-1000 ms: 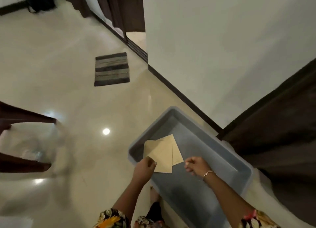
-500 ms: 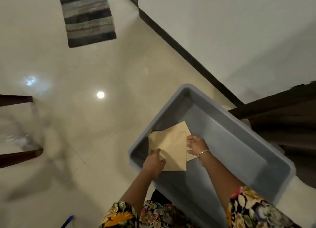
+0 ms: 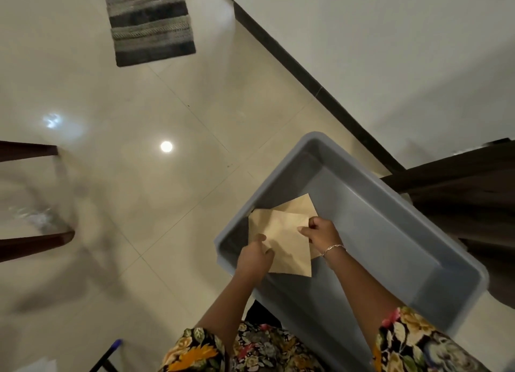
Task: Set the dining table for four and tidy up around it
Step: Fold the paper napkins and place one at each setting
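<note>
Right hand (image 3: 320,231), clear of it a second ago, is now joining left hand (image 3: 255,256) in pinching the top paper square (image 3: 281,240) between them in the grey tub (image 3: 404,232); probably gathering napkins for the table.

The single view comes from the person's head and looks steeply down through a wide lens. It is near the left grip (image 3: 255,256) and the right grip (image 3: 320,231), both on the brown paper (image 3: 281,240) inside the grey tub (image 3: 390,226). Beyond the grips the floor (image 3: 195,176) runs to a striped rug (image 3: 150,23), and to their right is the wall (image 3: 390,51).
</note>
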A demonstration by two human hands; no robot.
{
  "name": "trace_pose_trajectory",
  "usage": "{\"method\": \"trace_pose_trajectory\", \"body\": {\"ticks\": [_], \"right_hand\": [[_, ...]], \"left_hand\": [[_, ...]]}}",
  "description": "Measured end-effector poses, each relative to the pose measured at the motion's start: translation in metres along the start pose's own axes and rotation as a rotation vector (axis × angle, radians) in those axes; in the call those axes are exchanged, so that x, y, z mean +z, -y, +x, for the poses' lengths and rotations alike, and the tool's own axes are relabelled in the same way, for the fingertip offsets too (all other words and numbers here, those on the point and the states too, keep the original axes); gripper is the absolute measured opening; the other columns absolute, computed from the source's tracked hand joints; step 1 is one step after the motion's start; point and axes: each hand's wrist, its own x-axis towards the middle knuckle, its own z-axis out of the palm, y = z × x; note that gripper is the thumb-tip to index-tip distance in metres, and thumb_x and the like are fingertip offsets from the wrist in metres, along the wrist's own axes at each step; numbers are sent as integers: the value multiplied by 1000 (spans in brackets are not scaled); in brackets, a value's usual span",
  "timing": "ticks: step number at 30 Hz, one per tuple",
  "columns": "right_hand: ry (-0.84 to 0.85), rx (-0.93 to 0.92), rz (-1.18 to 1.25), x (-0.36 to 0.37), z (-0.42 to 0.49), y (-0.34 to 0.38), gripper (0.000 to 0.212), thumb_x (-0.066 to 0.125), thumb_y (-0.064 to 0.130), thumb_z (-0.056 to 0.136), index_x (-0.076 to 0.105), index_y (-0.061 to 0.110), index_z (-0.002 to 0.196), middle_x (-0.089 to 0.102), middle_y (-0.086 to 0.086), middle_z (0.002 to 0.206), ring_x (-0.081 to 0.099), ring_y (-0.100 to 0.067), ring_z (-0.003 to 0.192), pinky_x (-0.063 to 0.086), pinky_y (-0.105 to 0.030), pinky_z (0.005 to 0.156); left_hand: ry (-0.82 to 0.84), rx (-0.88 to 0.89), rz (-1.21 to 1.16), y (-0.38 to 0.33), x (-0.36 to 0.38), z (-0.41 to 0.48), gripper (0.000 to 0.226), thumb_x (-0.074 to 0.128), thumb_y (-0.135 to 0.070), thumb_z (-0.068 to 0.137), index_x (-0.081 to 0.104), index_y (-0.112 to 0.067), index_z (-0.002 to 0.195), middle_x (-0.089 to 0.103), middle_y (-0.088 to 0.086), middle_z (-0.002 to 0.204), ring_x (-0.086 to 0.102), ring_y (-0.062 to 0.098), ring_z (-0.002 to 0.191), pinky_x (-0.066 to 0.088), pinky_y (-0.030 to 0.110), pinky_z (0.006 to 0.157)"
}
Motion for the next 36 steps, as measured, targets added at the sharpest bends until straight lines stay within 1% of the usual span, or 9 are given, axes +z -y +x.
{"method": "trace_pose_trajectory", "body": {"ticks": [3,5,10,14,19,23,26,29,36], "right_hand": [[21,-76,86,-10,-24,10,10,65,8,82,61,-1,80,62,-18,82,57,-32,80,49,-40,80],[25,-140,147,-23,-45,16,15,63,6,84,61,-6,91,64,-22,88,59,-37,85,50,-45,84],[112,-250,372,-59,-105,22,12,56,5,88,61,7,99,65,-4,86,62,-18,78,50,-25,62],[250,-360,536,-85,-172,20,18,49,0,90,62,12,93,66,-2,83,62,-13,77,53,-22,63],[520,-381,802,-108,-264,0,15,51,6,80,58,7,93,62,-9,84,58,-21,79,54,-28,60],[667,-418,780,-117,-328,-24,21,55,12,71,60,7,90,67,-8,79,60,-22,76,54,-27,57],[686,-412,749,-117,-358,-40,16,47,10,86,63,8,89,70,-5,72,61,-21,72,54,-28,58],[725,-410,721,-108,-376,-47,19,47,12,90,62,8,100,71,-8,82,65,-22,74,54,-32,63],[638,-572,361,-49,-414,-33,7,54,-1,88,58,3,91,62,-10,80,60,-21,73,56,-23,53]], "left_hand": [[-77,-6,-161,3,-4,-14,37,48,-19,95,46,-10,131,55,11,128,55,26,114,44,31,92],[-138,12,-222,7,-3,-28,31,49,-20,96,52,-9,125,59,9,123,56,24,111,44,33,94],[-262,79,-410,5,12,-72,19,51,-22,95,57,-10,109,60,4,101,56,18,91,46,29,78],[-252,146,-664,-3,40,-131,19,51,-28,95,57,-12,89,57,5,87,53,19,82,43,29,73],[-35,138,-1266,-4,82,-220,55,45,-51,92,49,-3,119,58,17,120,56,32,113,51,37,87],[38,311,-1574,4,107,-286,67,51,-53,77,52,-4,123,63,18,120,62,30,107,56,36,76],[-60,421,-1679,20,115,-326,63,61,-22,74,47,-2,132,65,15,105,63,28,93,59,34,64],[-229,444,-1687,44,116,-366,57,61,-2,75,46,4,130,64,16,102,62,28,87,59,34,58],[-605,461,-1661,110,106,-436,20,56,2,88,59,-3,107,69,12,92,66,24,81,58,32,58]]}}
